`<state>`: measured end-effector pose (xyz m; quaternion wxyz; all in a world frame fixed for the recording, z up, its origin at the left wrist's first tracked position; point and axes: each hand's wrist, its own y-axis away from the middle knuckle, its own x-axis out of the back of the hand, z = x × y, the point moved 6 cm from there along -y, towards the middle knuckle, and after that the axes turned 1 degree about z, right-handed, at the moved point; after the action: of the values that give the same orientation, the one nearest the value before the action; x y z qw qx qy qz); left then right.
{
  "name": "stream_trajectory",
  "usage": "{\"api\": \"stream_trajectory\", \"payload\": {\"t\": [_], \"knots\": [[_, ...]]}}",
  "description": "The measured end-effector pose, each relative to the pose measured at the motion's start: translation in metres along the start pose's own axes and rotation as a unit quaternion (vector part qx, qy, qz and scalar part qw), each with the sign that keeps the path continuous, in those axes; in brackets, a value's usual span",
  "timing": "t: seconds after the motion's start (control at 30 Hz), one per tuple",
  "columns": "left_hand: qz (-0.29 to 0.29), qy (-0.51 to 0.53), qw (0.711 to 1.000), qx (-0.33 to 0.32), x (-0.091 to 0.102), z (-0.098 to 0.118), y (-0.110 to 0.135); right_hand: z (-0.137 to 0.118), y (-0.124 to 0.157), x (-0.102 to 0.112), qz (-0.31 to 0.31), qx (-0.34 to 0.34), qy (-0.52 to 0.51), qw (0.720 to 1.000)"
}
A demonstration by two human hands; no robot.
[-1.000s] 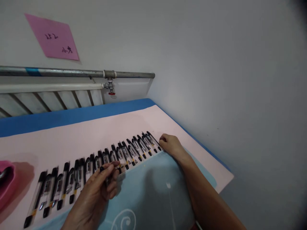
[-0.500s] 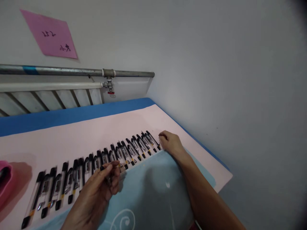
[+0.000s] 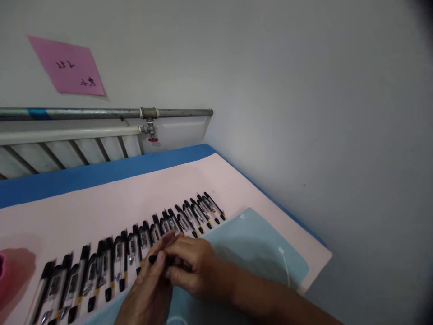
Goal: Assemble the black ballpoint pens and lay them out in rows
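In front of me my left hand point(image 3: 149, 280) is closed, with the black end of a pen point(image 3: 153, 259) poking out past its thumb. My right hand point(image 3: 196, 266) meets it from the right, fingers curled in a pinch at the same pen; most of the pen is hidden between the hands. Just beyond them runs a slanting row of black-and-clear pens with yellow bands point(image 3: 120, 259), laid side by side with metal clips showing. Below both hands lies a light blue mat point(image 3: 257, 239) with white curl drawings.
Pink paper point(image 3: 189, 178) covers the blue tabletop point(image 3: 101, 177). At the left edge sits part of a pink container point(image 3: 2, 271). A wall bounds the table on the right. Behind it are a radiator point(image 3: 61, 155), a pipe point(image 3: 111, 113) with a red-handled valve, and a pink note point(image 3: 67, 67).
My right hand has come left from the far right end of the pen row to my left hand. The left hand keeps its hold, and the view has tilted slightly up.
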<state>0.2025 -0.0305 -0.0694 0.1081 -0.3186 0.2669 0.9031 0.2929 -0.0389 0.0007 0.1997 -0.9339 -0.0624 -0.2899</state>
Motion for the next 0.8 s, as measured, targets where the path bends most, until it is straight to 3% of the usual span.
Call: {"api": "stream_trajectory", "payload": {"t": [0.1, 0.17, 0.23, 0.3, 0.4, 0.57, 0.8], "knots": [[0.008, -0.026, 0.999, -0.036, 0.005, 0.01, -0.008, 0.034, -0.005, 0.036, 0.12, -0.068, 0.003, 0.99], [0.03, -0.052, 0.997, -0.056, 0.012, 0.021, -0.013, 0.065, -0.005, 0.071, 0.223, -0.131, 0.034, 0.965], [0.057, -0.061, 0.995, -0.062, 0.02, 0.033, -0.018, 0.097, -0.004, 0.099, 0.261, -0.198, 0.087, 0.941], [0.082, -0.051, 0.994, -0.057, 0.029, 0.045, -0.019, 0.126, 0.0, 0.119, 0.257, -0.289, 0.155, 0.909], [0.111, -0.045, 0.991, -0.067, 0.036, 0.066, -0.014, 0.145, 0.002, 0.128, 0.214, -0.334, 0.249, 0.883], [0.158, -0.065, 0.976, -0.137, 0.044, 0.101, -0.001, 0.147, 0.003, 0.12, 0.171, -0.342, 0.282, 0.88], [0.187, -0.099, 0.957, -0.196, 0.068, 0.123, -0.004, 0.14, -0.001, 0.117, 0.126, -0.346, 0.296, 0.881]]}}
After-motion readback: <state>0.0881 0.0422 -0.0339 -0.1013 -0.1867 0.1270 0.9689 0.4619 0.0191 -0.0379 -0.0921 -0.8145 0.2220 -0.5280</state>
